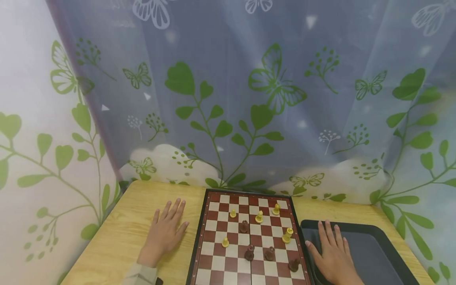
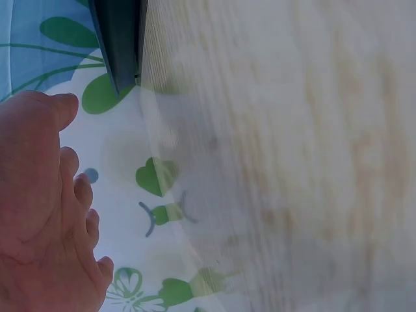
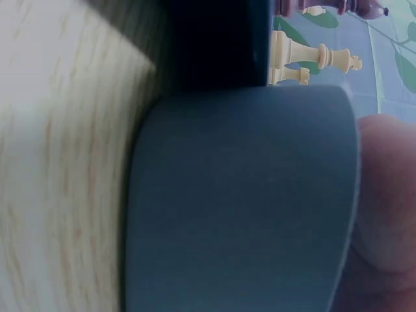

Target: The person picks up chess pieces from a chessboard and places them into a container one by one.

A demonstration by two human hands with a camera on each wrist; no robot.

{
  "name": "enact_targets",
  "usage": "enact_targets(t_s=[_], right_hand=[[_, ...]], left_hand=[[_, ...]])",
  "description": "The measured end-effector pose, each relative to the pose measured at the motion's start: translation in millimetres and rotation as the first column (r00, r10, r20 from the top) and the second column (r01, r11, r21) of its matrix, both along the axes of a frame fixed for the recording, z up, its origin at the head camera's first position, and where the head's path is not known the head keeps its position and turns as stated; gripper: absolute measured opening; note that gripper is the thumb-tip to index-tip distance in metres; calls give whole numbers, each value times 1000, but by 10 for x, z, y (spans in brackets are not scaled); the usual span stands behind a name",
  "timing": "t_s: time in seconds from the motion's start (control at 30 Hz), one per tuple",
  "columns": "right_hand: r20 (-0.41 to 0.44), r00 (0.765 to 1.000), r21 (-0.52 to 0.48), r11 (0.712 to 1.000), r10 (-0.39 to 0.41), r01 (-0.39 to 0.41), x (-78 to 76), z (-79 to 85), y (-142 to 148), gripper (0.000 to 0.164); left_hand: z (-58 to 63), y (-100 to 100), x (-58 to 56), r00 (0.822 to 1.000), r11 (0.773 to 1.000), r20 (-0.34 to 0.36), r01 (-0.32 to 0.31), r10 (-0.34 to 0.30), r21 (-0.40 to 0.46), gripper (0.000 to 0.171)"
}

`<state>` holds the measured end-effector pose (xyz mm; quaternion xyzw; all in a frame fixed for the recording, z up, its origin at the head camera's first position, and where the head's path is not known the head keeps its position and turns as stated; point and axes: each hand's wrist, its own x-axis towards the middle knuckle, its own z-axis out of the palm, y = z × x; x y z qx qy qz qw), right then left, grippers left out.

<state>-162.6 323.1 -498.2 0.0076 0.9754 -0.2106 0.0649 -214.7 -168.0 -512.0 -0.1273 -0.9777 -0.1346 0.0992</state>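
My left hand lies palm down on the wooden table, left of a chessboard, fingers straight and slightly spread. In the left wrist view that hand shows at the left side, holding nothing. To the right of the board, my right hand is palm down over a dark tray, its fingers extended and its thumb near the board's edge. Several yellow pieces, such as a pawn, and several brown pieces, such as one near the right edge, stand on the squares.
A pale king stands out beyond the tray's wall in the right wrist view. Behind the wooden table hangs a blue curtain with green leaves and butterflies. White patterned fabric borders the left side.
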Motion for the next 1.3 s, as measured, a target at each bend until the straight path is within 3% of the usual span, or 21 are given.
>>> enact_targets(t_s=[0.17, 0.33, 0.53, 0.7, 0.93, 1.07, 1.17, 1.23, 1.3], right_hand=[[-6, 1000, -5, 1000, -4, 4, 25, 5, -8, 98], [19, 1000, -36, 999, 14, -13, 22, 54, -49, 94], [36, 997, -59, 996, 62, -59, 43, 98, -127, 82], [42, 993, -118, 987, 113, -107, 93, 117, -217, 68], [54, 986, -184, 972, 159, -147, 150, 176, -349, 51], [48, 984, -205, 965, 174, -161, 180, 204, -393, 47], [33, 978, -203, 960, 204, -193, 186, 182, -388, 45], [18, 973, -237, 946, 231, -221, 116, -22, -280, 44], [8, 961, -247, 932, 277, -266, 105, -61, -252, 38]], left_hand=[[-35, -7, -18, 1000, 1000, -11, 7, -7, 3, 65], [-47, 25, -8, 996, 995, -24, 82, -81, 56, 60], [-33, 107, 16, 971, 969, 96, 203, -217, 140, 59], [-38, 163, 15, 947, 954, 155, 262, -283, 145, 59], [-52, 177, 1, 929, 937, 141, 325, -342, 129, 58], [-76, 172, -3, 928, 931, 103, 347, -359, 116, 57], [-82, 165, 6, 926, 929, 100, 355, -365, 101, 57], [-73, 161, 16, 923, 929, 118, 358, -367, 94, 57], [-68, 154, 24, 919, 929, 138, 361, -369, 80, 58]])
